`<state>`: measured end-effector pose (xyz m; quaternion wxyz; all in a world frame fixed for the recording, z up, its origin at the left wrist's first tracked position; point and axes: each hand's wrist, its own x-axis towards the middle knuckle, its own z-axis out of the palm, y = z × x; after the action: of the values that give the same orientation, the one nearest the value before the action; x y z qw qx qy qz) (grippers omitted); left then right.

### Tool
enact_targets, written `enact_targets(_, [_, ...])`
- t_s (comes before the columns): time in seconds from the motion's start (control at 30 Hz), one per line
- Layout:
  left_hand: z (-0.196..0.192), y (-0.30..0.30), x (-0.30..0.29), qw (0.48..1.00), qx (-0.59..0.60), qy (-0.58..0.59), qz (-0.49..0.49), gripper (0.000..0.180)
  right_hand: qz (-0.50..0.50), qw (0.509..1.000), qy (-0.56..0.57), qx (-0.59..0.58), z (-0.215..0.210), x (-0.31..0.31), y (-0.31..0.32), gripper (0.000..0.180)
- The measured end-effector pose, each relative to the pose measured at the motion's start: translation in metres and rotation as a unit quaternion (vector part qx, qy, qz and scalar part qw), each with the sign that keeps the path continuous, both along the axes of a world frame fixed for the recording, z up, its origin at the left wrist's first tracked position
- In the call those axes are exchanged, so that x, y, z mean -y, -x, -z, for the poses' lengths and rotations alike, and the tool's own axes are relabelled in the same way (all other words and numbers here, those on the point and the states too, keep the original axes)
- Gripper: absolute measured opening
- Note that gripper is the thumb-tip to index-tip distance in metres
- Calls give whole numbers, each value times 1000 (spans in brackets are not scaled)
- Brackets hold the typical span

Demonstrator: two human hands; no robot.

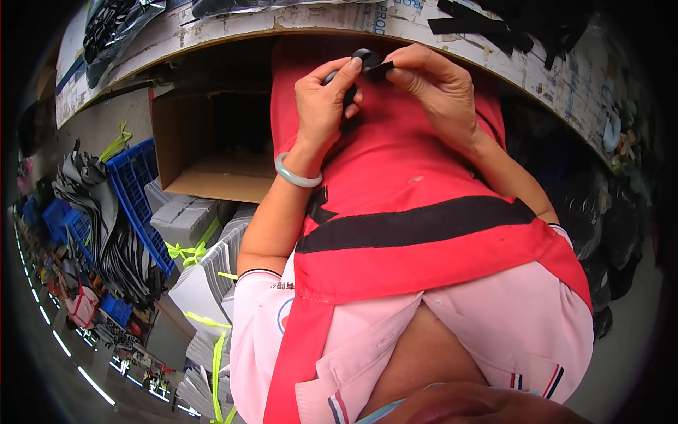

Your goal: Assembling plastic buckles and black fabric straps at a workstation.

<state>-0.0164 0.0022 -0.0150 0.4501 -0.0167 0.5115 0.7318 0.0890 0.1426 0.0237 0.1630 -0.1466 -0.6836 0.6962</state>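
Cardboard box (212, 141) beside blue crate (138, 194).

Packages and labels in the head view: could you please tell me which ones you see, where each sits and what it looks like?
Cardboard box: under the workbench, to the person's left; brown, open side facing out.
Plastic bag: on the workbench top, upper left; clear, glossy, holding dark parts.
Blue crates: left of the box; blue lattice plastic.
Bundled grey stacks: below the box; grey, tied with yellow-green strapping.
Printed strip: on the bench edge, top centre; pale with blue print.

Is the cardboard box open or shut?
Open: the cardboard box lies on its side, its dark inside showing, with nothing visible in it.
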Motion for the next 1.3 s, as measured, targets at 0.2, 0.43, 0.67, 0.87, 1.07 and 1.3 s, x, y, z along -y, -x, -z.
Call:
enact_targets(0.2, [1,-4,3,991,-127,46,-13,21,-34,978,82,190,4,-11,-2,17])
enact_targets(0.43, [5,-10,6,959,-283,23,-9,14,-15,972,148,181,5,-6,5,23])
enact_targets(0.67, [6,-10,7,913,-407,-12,-18,19,-26,969,200,142,6,-2,1,29])
enact_targets(0.87, [-4,-11,18,896,-441,-46,26,23,-196,927,209,242,6,-33,5,26])
enact_targets(1.07, [-10,-11,27,903,-425,-47,48,22,-134,969,108,177,15,-25,4,20])
enact_targets(1.3, [-13,-12,31,923,-380,-37,56,20,-88,985,80,125,16,-21,5,17])
